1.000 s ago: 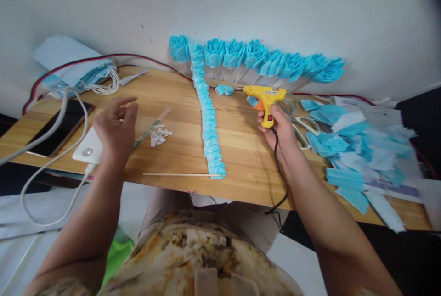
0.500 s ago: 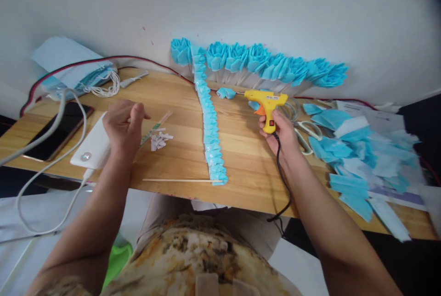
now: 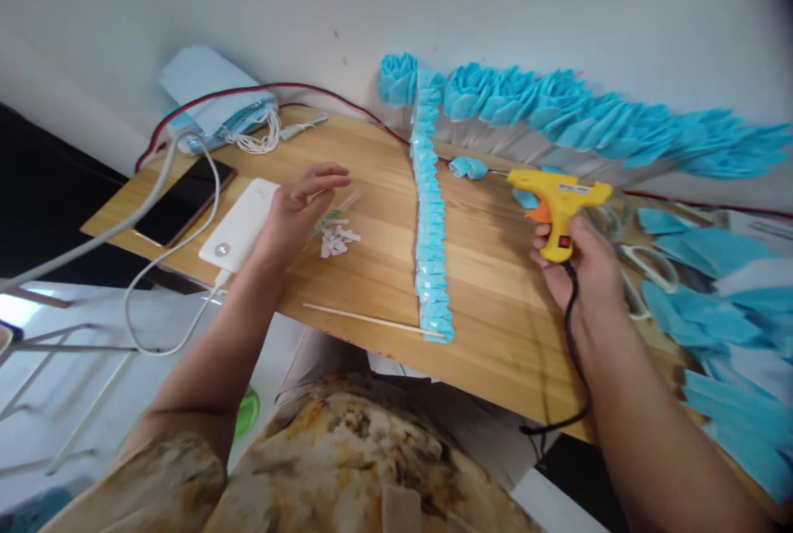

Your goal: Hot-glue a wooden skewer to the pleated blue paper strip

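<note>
My right hand [image 3: 579,264] is closed round the handle of a yellow glue gun [image 3: 561,198], its nozzle pointing left. The nozzle tip ends close to a small rolled blue piece [image 3: 467,168]; whether they touch I cannot tell. Over the table between the white power bank and some paper scraps [image 3: 339,238], my left hand [image 3: 301,211] is empty, fingers loosely stretched out. A long pleated blue strip [image 3: 432,219] runs from the back of the table to near the front edge. A thin wooden stick [image 3: 372,318] lies with one end on the strip's near end.
Blue fabric flowers [image 3: 551,103] on sticks lean along the wall. Cut blue pieces [image 3: 712,318] and white-handled scissors [image 3: 650,268] lie at right. On the left are a phone [image 3: 186,201], a cabled power bank [image 3: 239,223] and a bag of pale blue sheets [image 3: 214,95].
The view has swung left. My left hand has loosened from a curled shape, its fingers now extended. The glue gun stays in my right hand, near the small roll.
</note>
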`<state>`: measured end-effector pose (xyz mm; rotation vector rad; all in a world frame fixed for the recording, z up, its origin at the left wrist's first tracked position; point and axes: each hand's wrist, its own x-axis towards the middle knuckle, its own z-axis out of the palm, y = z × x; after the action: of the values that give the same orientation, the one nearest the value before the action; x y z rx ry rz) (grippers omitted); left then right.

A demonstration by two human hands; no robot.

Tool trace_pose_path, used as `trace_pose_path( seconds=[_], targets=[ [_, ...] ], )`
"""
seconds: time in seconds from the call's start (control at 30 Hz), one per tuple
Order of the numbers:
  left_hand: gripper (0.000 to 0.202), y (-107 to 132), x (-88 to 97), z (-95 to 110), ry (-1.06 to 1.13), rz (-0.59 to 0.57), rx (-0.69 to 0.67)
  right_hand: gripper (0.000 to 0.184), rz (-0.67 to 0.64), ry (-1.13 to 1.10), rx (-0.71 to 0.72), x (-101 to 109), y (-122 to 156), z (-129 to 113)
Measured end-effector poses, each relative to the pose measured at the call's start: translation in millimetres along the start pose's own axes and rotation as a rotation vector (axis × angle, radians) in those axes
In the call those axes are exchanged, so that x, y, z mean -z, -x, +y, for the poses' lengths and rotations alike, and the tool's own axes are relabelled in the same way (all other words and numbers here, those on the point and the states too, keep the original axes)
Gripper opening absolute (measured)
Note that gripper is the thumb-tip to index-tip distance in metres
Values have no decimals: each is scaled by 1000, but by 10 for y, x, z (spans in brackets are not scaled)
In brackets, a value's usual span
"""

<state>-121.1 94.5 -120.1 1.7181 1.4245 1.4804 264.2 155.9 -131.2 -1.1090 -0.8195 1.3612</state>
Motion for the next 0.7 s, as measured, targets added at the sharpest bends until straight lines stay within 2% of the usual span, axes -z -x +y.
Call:
trace_pose_path(
  seconds=[0.3, 0.43, 0.6, 0.7],
  targets=[
    [9, 2, 11, -38, 75, 34, -19, 56, 19, 0, 2, -31, 19, -19],
    [19, 23, 0, 3, 41, 85, -2, 55, 13, -10, 2, -29, 15, -23],
    [48, 27, -25, 57, 3, 211, -28, 47, -18, -21, 14, -19, 17, -18],
    [56, 24, -23, 68, -24, 236, -26, 41, -33, -14, 26, -5, 17, -7]
  ],
)
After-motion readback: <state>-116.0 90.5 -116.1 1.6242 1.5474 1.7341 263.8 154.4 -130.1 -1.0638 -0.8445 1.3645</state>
